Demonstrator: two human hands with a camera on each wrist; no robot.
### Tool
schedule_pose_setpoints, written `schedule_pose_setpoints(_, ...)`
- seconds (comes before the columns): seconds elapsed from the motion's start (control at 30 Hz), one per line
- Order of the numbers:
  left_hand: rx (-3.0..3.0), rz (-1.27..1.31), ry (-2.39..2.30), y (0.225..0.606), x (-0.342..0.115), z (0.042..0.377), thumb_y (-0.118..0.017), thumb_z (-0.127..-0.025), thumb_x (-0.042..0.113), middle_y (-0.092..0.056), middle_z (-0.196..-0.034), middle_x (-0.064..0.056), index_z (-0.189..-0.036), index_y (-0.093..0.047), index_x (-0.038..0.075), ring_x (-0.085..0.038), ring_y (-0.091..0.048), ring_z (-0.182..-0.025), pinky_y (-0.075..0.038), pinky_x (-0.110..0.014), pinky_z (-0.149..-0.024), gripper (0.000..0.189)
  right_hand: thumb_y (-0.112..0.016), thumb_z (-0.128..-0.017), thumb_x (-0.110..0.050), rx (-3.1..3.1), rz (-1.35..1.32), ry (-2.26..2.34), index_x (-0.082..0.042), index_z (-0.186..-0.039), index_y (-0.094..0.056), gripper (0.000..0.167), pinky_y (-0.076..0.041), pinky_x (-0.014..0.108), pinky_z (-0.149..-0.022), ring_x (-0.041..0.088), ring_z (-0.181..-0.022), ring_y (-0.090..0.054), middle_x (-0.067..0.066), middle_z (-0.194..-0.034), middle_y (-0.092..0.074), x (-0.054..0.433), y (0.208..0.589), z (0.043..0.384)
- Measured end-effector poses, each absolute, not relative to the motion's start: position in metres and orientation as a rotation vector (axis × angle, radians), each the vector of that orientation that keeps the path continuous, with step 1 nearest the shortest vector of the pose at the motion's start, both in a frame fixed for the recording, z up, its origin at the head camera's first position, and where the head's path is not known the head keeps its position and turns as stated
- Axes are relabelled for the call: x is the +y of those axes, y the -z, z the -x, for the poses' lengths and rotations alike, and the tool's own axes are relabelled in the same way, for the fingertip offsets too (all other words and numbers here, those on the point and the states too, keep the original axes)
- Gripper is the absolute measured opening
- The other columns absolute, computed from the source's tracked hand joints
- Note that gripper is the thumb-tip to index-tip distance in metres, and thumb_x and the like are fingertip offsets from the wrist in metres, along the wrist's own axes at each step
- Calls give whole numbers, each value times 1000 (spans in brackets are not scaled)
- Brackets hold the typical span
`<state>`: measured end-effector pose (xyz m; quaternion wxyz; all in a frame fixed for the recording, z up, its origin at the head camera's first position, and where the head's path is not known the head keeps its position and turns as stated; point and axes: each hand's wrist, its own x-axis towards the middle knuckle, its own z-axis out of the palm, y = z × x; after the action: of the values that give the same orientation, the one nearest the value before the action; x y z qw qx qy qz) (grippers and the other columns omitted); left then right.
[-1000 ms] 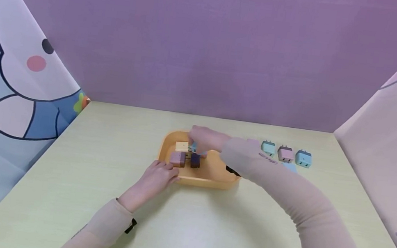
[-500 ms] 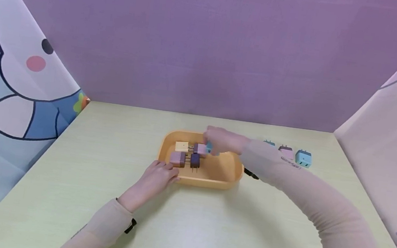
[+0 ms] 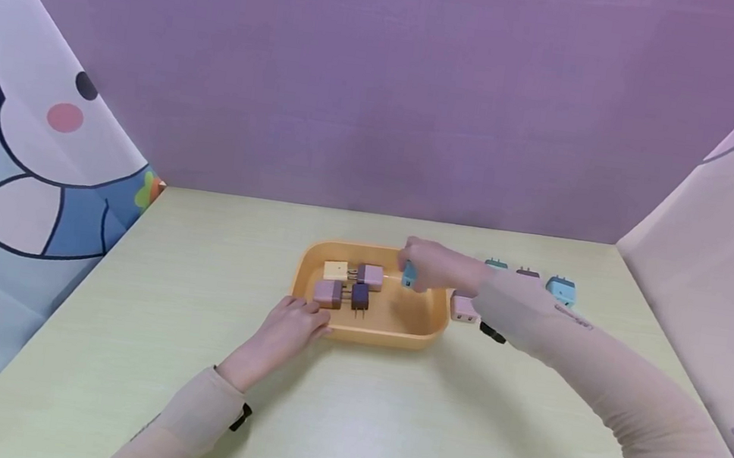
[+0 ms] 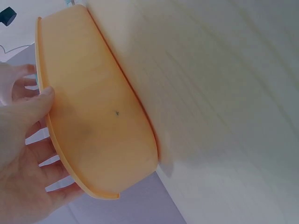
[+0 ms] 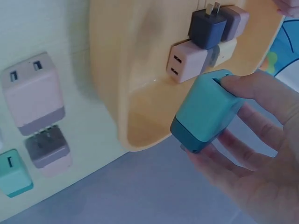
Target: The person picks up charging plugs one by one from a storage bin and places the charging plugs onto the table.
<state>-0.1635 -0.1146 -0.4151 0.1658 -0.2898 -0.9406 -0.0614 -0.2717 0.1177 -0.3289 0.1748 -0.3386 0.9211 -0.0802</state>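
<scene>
My left hand (image 3: 289,330) grips the near left rim of an orange plastic tray (image 3: 388,338), its thumb on the outer wall and fingers over the inside. Above the tray's right half, my right hand (image 3: 440,265) pinches a teal wall charger (image 5: 205,109) between thumb and fingers. Inside the tray's left half lie a cream charger (image 3: 336,270), a pink charger with a dark end (image 3: 371,277), a purple charger (image 3: 328,294) and a navy charger (image 3: 360,297) with prongs toward the near side.
Right of the tray, a pink charger (image 3: 464,309) lies close to the wall. Farther right are a teal charger (image 3: 496,263), a pink one with a dark end (image 3: 529,273) and a light blue one (image 3: 561,290). My right sleeve (image 3: 585,355) covers part of this area.
My right hand has moved right across the tray with the teal charger, uncovering the pink charger inside and the one beside the tray. My left hand has stayed at the rim.
</scene>
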Motion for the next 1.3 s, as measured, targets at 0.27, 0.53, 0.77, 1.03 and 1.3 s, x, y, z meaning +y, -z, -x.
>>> schedule_pose_setpoints(0.27, -2690, 822, 179, 415, -114, 164, -63, -80, 25, -60, -74, 0, -76, -61, 13, -17, -51, -63, -41, -34, -67, 13, -65, -70, 6, 2615, 956, 331, -3, -101, -60, 33, -47, 29, -70, 21, -85, -51, 10, -103, -49, 140, 331, 270)
schedule_pose_setpoints(0.53, -2708, 816, 194, 414, -114, 164, -62, -81, 24, -61, -75, -1, -77, -61, 12, -17, -52, -64, -40, -34, -68, 13, -67, -69, 6, 2683, 992, 347, 1, -101, -60, 33, -46, 37, -79, 29, -95, -53, 15, -105, -51, 162, 331, 268)
schedule_pose_setpoints(0.77, -2691, 820, 175, 416, -114, 165, -63, -80, 23, -61, -74, -3, -77, -61, 11, -18, -53, -65, -41, -35, -68, 13, -71, -68, 2, 2714, 946, 351, 3, -99, -61, 33, -47, 36, -77, 27, -92, -54, 15, -102, -51, 185, 335, 271)
schedule_pose_setpoints(1.03, -2622, 865, 232, 420, -117, 166, -56, -86, 26, -59, -72, -3, -76, -59, 10, -18, -50, -61, -40, -35, -65, 19, -67, -65, 10, 2724, 863, 387, 2, -95, -62, 32, -49, 35, -72, 25, -86, -53, 16, -100, -51, 208, 335, 270)
schedule_pose_setpoints(1.3, -2691, 817, 163, 416, -115, 164, -63, -80, 25, -61, -75, -1, -78, -62, 13, -18, -53, -64, -41, -34, -67, 12, -66, -63, 9, 2769, 835, 396, 5, -96, -60, 34, -48, 38, -73, 27, -85, -54, 19, -100, -51, 231, 337, 269)
